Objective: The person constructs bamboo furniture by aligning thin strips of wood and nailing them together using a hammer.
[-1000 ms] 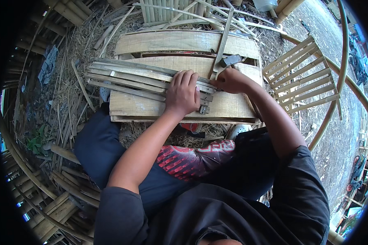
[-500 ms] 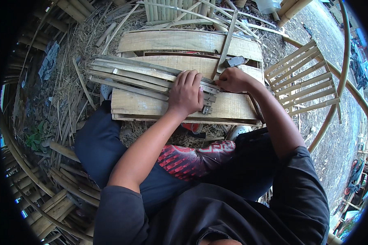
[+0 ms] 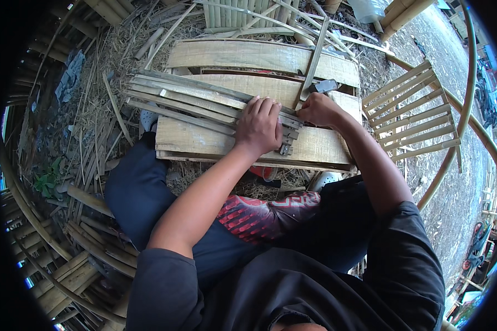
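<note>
A bundle of bamboo slats (image 3: 196,103) lies slantwise across a low wooden bench (image 3: 199,135). My left hand (image 3: 258,126) is wrapped over the slats close to their right ends, with the fingers curled round the far side. At the right end of the topmost slats, my right hand (image 3: 319,111) is closed with its fingertips pressed together. Whatever those fingers pinch is too small or too covered to make out. Just beyond the right hand rests a hammer head (image 3: 324,86); its handle is hidden. A single slat (image 3: 316,58) runs from beside that hand toward the far edge.
To the right stands a slatted bamboo panel (image 3: 411,113), near a large curved bamboo pole (image 3: 466,83). Loose strips and another bamboo panel (image 3: 234,16) are beyond the bench. Bamboo poles (image 3: 102,251) are stacked at lower left. Straw and shavings cover the ground.
The whole view has shifted slightly, so the bench and slats appear a little farther right. Both hands keep nearly the same place on the slats.
</note>
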{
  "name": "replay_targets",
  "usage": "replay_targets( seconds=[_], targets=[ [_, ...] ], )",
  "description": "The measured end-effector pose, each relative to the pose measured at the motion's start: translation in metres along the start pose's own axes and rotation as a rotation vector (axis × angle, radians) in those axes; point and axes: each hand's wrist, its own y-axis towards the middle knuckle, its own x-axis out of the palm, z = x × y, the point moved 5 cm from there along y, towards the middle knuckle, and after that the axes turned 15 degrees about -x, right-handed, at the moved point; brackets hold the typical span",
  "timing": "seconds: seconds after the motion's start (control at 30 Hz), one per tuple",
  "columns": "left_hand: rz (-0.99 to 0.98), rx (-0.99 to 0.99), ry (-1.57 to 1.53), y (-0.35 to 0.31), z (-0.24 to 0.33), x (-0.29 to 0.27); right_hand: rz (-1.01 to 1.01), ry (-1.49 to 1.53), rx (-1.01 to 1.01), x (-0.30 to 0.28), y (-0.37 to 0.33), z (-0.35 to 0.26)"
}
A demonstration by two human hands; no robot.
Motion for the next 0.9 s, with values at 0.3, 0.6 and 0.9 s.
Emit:
replay_targets(
  seconds=[0.3, 0.6, 0.9],
  targets=[
    [0.013, 0.014, 0.002, 0.000, -0.001, 0.000, 0.001, -0.166, 0.074, -0.002, -0.002, -0.018],
    [0.027, 0.015, 0.034, -0.001, 0.000, -0.002, -0.223, -0.335, -0.052, -0.010, -0.013, -0.028],
    [0.034, 0.016, 0.028, -0.001, 0.002, -0.001, 0.184, -0.346, 0.286, 0.001, -0.095, 0.057]
  ],
)
